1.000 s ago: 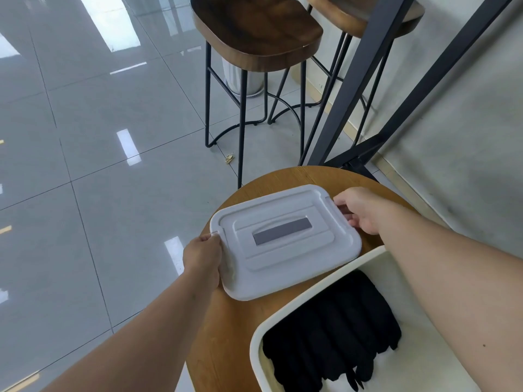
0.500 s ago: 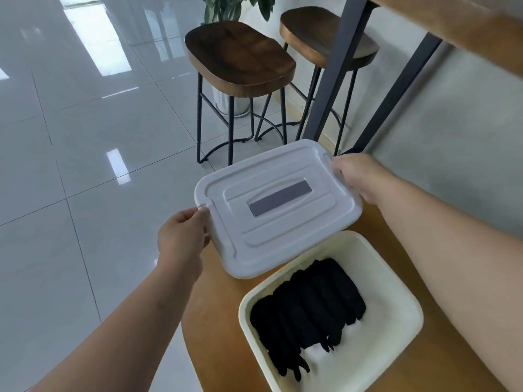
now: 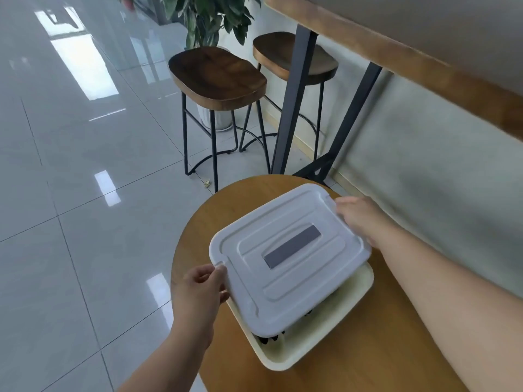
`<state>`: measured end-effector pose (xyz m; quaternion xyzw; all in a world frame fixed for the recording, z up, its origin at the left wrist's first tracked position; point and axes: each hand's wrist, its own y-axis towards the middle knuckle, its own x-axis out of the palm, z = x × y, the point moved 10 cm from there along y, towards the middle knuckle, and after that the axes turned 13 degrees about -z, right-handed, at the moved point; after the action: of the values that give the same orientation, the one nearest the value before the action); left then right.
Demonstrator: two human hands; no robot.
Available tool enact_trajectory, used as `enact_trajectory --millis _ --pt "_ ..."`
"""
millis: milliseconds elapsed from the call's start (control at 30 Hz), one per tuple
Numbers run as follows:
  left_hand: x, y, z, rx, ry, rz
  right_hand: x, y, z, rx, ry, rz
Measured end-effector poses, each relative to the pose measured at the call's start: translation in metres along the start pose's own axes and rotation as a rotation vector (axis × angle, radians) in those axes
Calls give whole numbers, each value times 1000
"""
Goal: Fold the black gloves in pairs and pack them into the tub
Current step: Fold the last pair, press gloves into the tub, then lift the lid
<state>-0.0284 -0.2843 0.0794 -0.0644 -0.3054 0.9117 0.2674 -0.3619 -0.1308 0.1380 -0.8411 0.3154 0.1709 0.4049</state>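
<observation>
A white lid (image 3: 288, 258) with a grey strip on top hovers over the cream tub (image 3: 319, 338), covering most of it. My left hand (image 3: 202, 290) grips the lid's near left edge. My right hand (image 3: 360, 219) holds its far right edge. Only a sliver of the black gloves (image 3: 268, 338) shows under the lid's near corner; the others are hidden. The tub sits on a round wooden table (image 3: 368, 360).
Two dark wooden stools (image 3: 218, 77) on black metal legs stand on the glossy tiled floor beyond the table. A long wooden counter (image 3: 424, 55) with black legs runs along the wall at right. A potted plant (image 3: 209, 15) is behind the stools.
Both hands lifted the lid off the table and carried it toward me, over the tub. It now covers the gloves that were plainly visible before.
</observation>
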Motion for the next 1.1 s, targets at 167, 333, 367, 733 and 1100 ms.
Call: enact_trajectory --millis 167,333,367,733,1100 --pt "1 -11 -24 -4 29 44 7 -14 26 38 -11 -54" --pt "0 -17 -38 3 57 68 13 -20 37 31 -52 -55" --pt "0 -18 -40 3 65 73 14 -21 38 27 -53 -52" --pt "3 -28 -52 9 133 99 20 -21 55 48 -105 -65" --pt "2 -26 -65 -20 118 109 28 -13 58 5 -160 -77"
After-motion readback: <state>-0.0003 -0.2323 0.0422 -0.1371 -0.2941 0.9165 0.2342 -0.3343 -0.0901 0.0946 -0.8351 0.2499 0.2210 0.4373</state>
